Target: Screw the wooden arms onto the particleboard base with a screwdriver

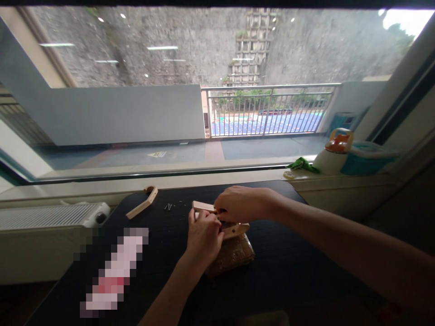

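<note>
My left hand (205,233) is closed round a light wooden part made of pale pieces, and its fingers cover the middle. One wooden bar (201,206) shows above its fingertips, and a wooden piece with a round hole (238,232) sticks out to the right. Just above, my right hand (242,203) has its fingers pinched together at the joint between these pieces; whatever is in the pinch is hidden. Beneath them lies a brown packet in shiny clear wrap (236,254). To the left are a few small dark screws (168,207) and a bent wooden piece with a curved end (144,204).
A blurred-out pink and white strip (117,269) lies on the black table (272,280) at left. A white radiator (54,217) stands beside the table. On the window sill are a green cloth (302,165), a white jug with an orange top (329,158) and a teal basket (365,159).
</note>
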Demonstrator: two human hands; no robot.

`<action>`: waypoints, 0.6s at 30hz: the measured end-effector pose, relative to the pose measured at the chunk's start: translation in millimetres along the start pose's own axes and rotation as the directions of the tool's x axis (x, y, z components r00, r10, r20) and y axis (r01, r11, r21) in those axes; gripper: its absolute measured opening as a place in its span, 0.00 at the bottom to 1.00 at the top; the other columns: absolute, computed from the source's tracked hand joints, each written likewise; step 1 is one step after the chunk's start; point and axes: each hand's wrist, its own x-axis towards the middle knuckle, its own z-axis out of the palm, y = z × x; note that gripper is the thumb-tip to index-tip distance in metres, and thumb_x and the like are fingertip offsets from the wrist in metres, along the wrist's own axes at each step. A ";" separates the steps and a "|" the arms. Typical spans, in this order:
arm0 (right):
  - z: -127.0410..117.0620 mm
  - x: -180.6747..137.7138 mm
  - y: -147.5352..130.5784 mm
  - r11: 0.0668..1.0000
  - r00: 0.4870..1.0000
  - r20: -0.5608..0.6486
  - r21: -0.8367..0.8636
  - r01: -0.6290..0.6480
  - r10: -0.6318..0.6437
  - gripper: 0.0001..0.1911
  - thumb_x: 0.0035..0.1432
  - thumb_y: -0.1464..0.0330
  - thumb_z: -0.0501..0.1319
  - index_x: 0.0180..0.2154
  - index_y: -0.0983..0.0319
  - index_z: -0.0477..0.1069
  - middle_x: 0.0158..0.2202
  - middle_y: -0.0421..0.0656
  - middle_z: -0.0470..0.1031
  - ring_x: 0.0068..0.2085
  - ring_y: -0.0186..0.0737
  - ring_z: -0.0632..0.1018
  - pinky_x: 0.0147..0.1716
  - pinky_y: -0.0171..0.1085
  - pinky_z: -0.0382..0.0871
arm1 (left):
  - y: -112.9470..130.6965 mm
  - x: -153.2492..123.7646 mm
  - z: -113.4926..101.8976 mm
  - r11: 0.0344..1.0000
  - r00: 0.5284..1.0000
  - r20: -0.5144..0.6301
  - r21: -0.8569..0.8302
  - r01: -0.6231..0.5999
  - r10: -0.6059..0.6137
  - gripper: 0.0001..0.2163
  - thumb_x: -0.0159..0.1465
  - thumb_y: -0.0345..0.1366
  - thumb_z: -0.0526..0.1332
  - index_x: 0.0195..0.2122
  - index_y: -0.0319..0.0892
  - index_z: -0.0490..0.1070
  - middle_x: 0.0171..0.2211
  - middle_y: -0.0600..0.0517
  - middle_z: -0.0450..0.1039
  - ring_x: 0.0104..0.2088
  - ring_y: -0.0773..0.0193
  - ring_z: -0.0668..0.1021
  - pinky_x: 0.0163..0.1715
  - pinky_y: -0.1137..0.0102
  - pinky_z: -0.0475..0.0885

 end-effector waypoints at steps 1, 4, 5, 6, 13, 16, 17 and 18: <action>-0.7 0.2 -1.3 1.000 1.000 0.003 -0.010 -0.014 0.014 0.13 0.54 0.72 0.55 0.36 0.69 0.75 0.35 0.52 0.77 0.36 0.41 0.75 0.29 0.33 0.60 | 0.2 -0.1 0.0 1.000 1.000 -0.004 0.001 0.002 -0.002 0.04 0.56 0.32 0.59 0.27 0.44 0.74 0.36 0.51 0.75 0.45 0.54 0.70 0.55 0.50 0.52; -4.2 -1.0 -3.6 0.999 0.999 -0.007 0.001 -0.053 0.053 0.13 0.52 0.70 0.56 0.38 0.67 0.75 0.37 0.51 0.77 0.37 0.42 0.75 0.30 0.35 0.61 | 0.5 -0.6 0.5 1.000 1.000 -0.017 0.002 0.004 -0.004 0.05 0.56 0.31 0.59 0.29 0.44 0.74 0.36 0.50 0.75 0.45 0.54 0.70 0.55 0.50 0.52; -5.6 -2.0 -3.5 0.998 0.998 -0.018 0.017 -0.053 0.053 0.14 0.51 0.70 0.56 0.39 0.65 0.75 0.38 0.49 0.77 0.38 0.42 0.75 0.30 0.35 0.61 | 0.5 -0.8 0.7 1.000 1.000 -0.019 0.000 0.002 -0.002 0.05 0.56 0.31 0.59 0.29 0.44 0.74 0.36 0.50 0.75 0.45 0.54 0.70 0.55 0.50 0.52; -6.9 -3.0 -3.1 0.999 0.999 -0.030 0.033 -0.042 0.043 0.14 0.50 0.70 0.57 0.40 0.63 0.75 0.37 0.47 0.77 0.37 0.42 0.75 0.30 0.35 0.61 | 0.4 -0.9 1.0 1.000 1.000 -0.022 -0.003 0.000 0.000 0.05 0.56 0.31 0.59 0.28 0.44 0.74 0.36 0.50 0.75 0.45 0.54 0.70 0.55 0.50 0.52; -7.3 -4.4 3.7 0.997 0.997 -0.020 0.016 0.075 -0.075 0.12 0.50 0.75 0.56 0.35 0.64 0.76 0.32 0.45 0.77 0.32 0.37 0.73 0.27 0.34 0.58 | -0.9 -0.6 2.5 1.000 1.000 -0.026 -0.015 -0.001 0.001 0.05 0.55 0.32 0.60 0.25 0.44 0.74 0.35 0.51 0.75 0.44 0.54 0.70 0.55 0.48 0.51; -5.4 -3.9 5.0 0.998 0.999 0.002 0.039 0.054 -0.054 0.14 0.50 0.76 0.56 0.37 0.64 0.76 0.33 0.45 0.77 0.32 0.37 0.73 0.28 0.34 0.58 | -1.2 -1.2 3.4 1.000 1.000 -0.017 -0.002 -0.011 0.011 0.06 0.56 0.33 0.59 0.24 0.44 0.74 0.34 0.51 0.75 0.44 0.55 0.70 0.55 0.49 0.51; -4.7 -3.8 4.9 0.998 0.999 0.015 0.043 0.042 -0.043 0.14 0.51 0.76 0.56 0.38 0.64 0.76 0.34 0.46 0.77 0.33 0.37 0.73 0.28 0.33 0.59 | -1.2 -1.4 3.6 1.000 1.000 -0.018 0.002 -0.015 0.015 0.06 0.56 0.33 0.59 0.24 0.43 0.74 0.35 0.51 0.75 0.44 0.55 0.70 0.55 0.49 0.51; -3.8 -3.6 4.3 0.999 0.999 0.027 0.039 0.030 -0.031 0.14 0.51 0.76 0.55 0.39 0.65 0.76 0.34 0.46 0.77 0.33 0.37 0.74 0.29 0.33 0.59 | -1.1 -1.5 3.8 1.000 1.000 -0.017 0.005 -0.017 0.017 0.06 0.56 0.32 0.59 0.24 0.43 0.74 0.35 0.51 0.75 0.44 0.55 0.70 0.55 0.49 0.51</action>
